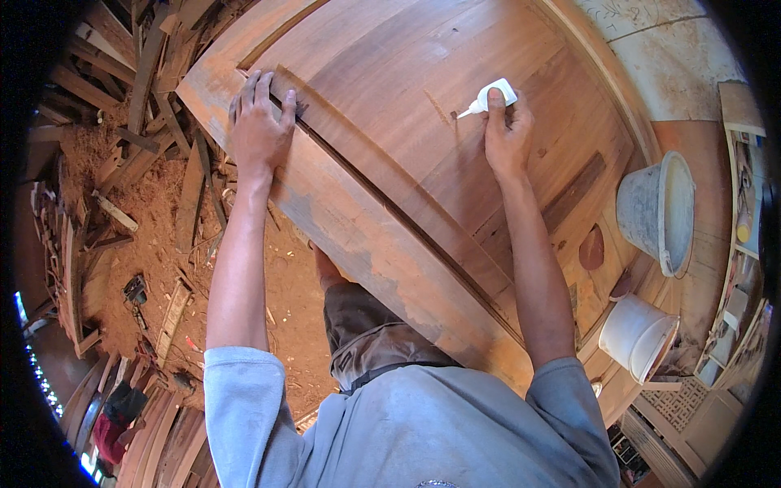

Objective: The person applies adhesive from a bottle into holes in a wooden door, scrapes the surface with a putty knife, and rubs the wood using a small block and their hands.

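Observation:
A large wooden panel (374, 65) with a raised frame (358, 276) lies in front of me. My right hand (511, 134) grips a small white squeeze bottle (496, 93) over the panel, its thin nozzle pointing left and down. Close under the nozzle tip is a dark mark (453, 115) on the wood; whether they touch I cannot tell. My left hand (262, 122) rests palm down on the frame's left edge, fingers stretched out beside the dark groove. A dark smudge sits next to its thumb.
Wood offcuts (150, 89) and sawdust cover the ground at left. A grey bucket (651, 203) and a white bucket (634, 337) stand right of the panel. Shelving (740, 236) lines the far right. Another person (118, 419) is at lower left among stacked boards.

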A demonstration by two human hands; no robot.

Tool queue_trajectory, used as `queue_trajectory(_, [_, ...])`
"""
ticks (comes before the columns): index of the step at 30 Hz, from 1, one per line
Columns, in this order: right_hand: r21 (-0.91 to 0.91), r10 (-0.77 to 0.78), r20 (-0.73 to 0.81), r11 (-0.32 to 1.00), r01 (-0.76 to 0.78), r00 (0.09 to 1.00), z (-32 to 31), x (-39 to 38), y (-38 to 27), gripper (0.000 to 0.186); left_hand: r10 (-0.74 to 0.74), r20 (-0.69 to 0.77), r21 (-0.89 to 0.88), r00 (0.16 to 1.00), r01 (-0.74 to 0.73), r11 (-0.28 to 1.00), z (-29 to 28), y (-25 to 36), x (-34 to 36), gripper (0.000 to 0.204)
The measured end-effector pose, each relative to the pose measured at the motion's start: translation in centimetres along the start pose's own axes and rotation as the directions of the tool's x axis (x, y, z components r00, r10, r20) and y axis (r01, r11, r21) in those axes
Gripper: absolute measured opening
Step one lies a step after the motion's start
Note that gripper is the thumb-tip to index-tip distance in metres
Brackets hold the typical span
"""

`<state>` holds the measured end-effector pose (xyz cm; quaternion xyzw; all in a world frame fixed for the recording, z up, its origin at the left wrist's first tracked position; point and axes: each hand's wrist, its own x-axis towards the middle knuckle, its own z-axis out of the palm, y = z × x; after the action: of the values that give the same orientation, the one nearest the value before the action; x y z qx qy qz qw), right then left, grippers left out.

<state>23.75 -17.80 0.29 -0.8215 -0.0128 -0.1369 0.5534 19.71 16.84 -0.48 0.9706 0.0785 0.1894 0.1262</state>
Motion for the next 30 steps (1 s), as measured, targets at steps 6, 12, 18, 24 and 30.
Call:
queue_trajectory(6, [0.01,-0.027,-0.038,1.0,0.027,0.999,0.3,-0.1,0.1,0.028,0.009,-0.011,0.01,1.0,-0.009,1.0,0.1,-0.2,0.0,0.055])
queue_trajectory(12, [-0.021,-0.032,-0.048,0.999,0.031,0.998,0.2,-0.1,-0.4,0.031,0.001,-0.01,0.001,1.0,-0.001,1.0,0.2,-0.2,-0.1,0.054])
queue_trajectory(18, [-0.031,0.02,-0.025,0.999,-0.021,0.999,-0.1,-0.2,-1.0,0.036,-0.009,0.0,0.004,1.0,0.009,1.0,0.0,0.0,-0.1,0.054])
queue_trajectory(24, [-0.038,-0.003,-0.036,0.999,0.002,0.999,-0.1,-0.1,-0.7,0.036,-0.017,0.009,0.006,1.0,0.017,1.0,0.0,0.0,0.0,0.054])
queue_trajectory(30, [-0.027,-0.02,-0.049,0.999,0.019,0.999,0.3,-0.1,-0.1,0.033,-0.011,0.004,0.016,1.0,0.011,1.0,0.0,-0.1,-0.1,0.054])
